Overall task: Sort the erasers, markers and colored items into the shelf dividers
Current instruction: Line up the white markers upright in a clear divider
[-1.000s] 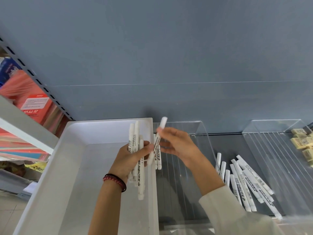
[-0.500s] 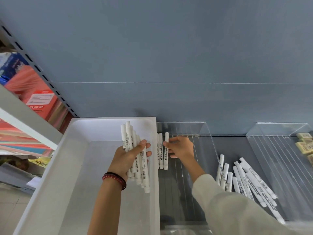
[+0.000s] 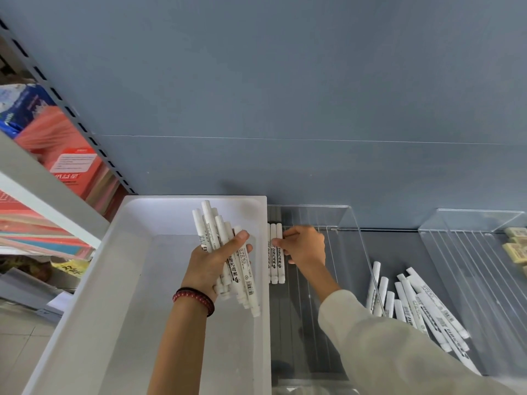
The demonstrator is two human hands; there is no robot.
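Red paper packs [image 3: 71, 166] and a blue packet [image 3: 22, 109] beside a slotted upright [image 3: 82, 128]

White markers [image 3: 211, 226] with black lettering flash against a plain white bin [image 3: 182, 199], there's a dark red beaded bracelet [image 3: 196, 297], a cream sleeve [image 3: 385, 346], pale yellow erasers [image 3: 514, 250], red-orange packs [image 3: 85, 178] with a white label, and a flat blue-grey wall [image 3: 285, 81].
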